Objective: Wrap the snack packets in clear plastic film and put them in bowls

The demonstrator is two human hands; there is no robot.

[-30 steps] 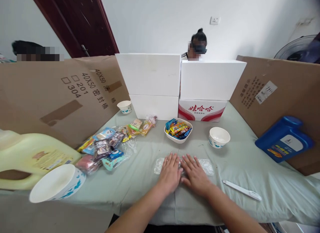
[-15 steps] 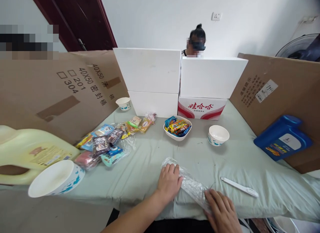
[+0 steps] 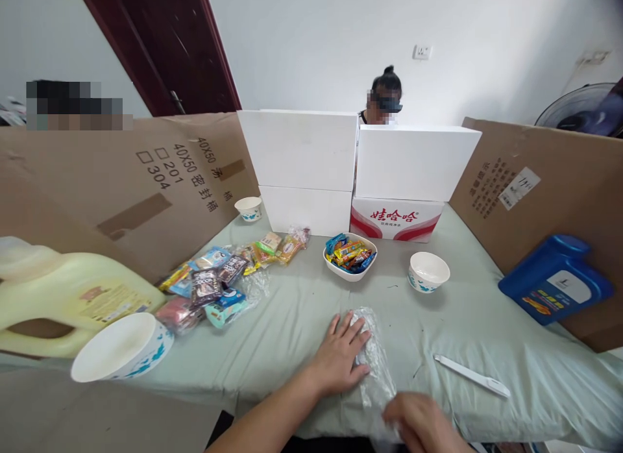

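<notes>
A crumpled strip of clear plastic bag (image 3: 374, 349) lies on the cloth in front of me. My left hand (image 3: 342, 357) rests flat along its left side, fingers spread, the fingertips touching the plastic. Close to the table's front edge, my right hand (image 3: 419, 419) is closed, slightly blurred, with its curled fingers on the near end of the bag. To the right of the bag lies a white box cutter (image 3: 472, 375). Beyond it stand a white bowl of wrapped snack bars (image 3: 350, 258) and a paper bowl (image 3: 428, 272) with a blue pattern.
Packaged snacks (image 3: 211, 284) are heaped at left, near a large paper bowl (image 3: 124, 349) and a pale yellow jug (image 3: 80, 291). A blue bottle (image 3: 555, 281) stands at right. White boxes (image 3: 306, 151) and cardboard panels (image 3: 195, 180) border the table; a person (image 3: 387, 93) sits behind.
The plastic bag has turned to point more straight away from me. My left hand has opened flat and shifted slightly right; my right hand has curled at the bag's near end.
</notes>
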